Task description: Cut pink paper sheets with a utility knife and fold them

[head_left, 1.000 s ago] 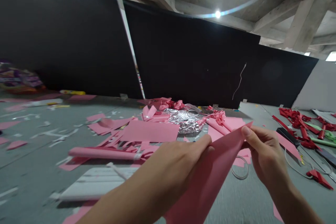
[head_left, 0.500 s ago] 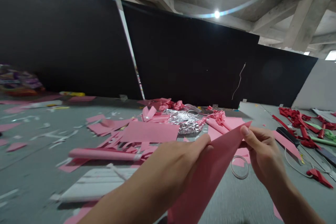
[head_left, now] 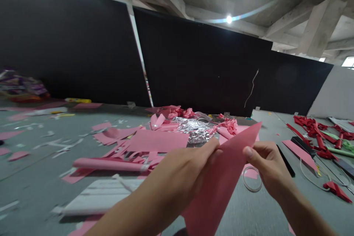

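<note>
A pink sheet of paper (head_left: 221, 180) is held up in front of me, its pointed corner towards the upper right. My left hand (head_left: 193, 169) grips its left edge, with the fingertips partly behind the sheet. At the right edge, my right hand (head_left: 267, 166) pinches the paper between thumb and curled fingers, a little below the corner. Beyond my hands, a ring of white tape (head_left: 252, 179) lies on the grey table. A rolled pink paper tube (head_left: 110, 164) and a white folded item (head_left: 102, 195) lie left of my left hand.
Pink paper sheets (head_left: 160, 141) and crumpled silver foil (head_left: 196, 129) are heaped at the middle back. Red paper scraps (head_left: 312, 127) and a black object (head_left: 303, 146) lie at the right. A yellow tube (head_left: 78, 100) lies at the back left. Black panels (head_left: 199, 62) stand behind the table.
My right thumb has slid down along the paper's right edge, away from its corner, and the sheet has turned somewhat. My left hand keeps its hold.
</note>
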`<state>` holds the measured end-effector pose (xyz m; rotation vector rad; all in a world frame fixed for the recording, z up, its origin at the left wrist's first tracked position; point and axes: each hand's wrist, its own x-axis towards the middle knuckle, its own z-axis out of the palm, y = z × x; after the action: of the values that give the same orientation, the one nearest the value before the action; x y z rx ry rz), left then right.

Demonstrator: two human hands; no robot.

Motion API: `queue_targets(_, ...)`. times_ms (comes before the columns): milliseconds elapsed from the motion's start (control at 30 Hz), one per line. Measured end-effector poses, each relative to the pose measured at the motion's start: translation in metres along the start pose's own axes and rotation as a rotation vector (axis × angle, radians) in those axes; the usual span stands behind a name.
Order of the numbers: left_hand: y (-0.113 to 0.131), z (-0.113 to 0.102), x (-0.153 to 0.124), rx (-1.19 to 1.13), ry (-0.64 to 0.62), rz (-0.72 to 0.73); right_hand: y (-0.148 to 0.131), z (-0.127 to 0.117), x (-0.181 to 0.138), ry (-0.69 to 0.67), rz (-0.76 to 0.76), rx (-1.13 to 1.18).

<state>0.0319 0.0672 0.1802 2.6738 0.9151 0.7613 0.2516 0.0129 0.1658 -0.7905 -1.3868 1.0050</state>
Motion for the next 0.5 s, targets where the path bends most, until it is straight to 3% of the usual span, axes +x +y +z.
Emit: queue_targets(500,0.0035,0.001,0.0057,-0.118,-0.005,-0.073,0.0031,0.0026,0.0023,0.001,0.021,-0.009)
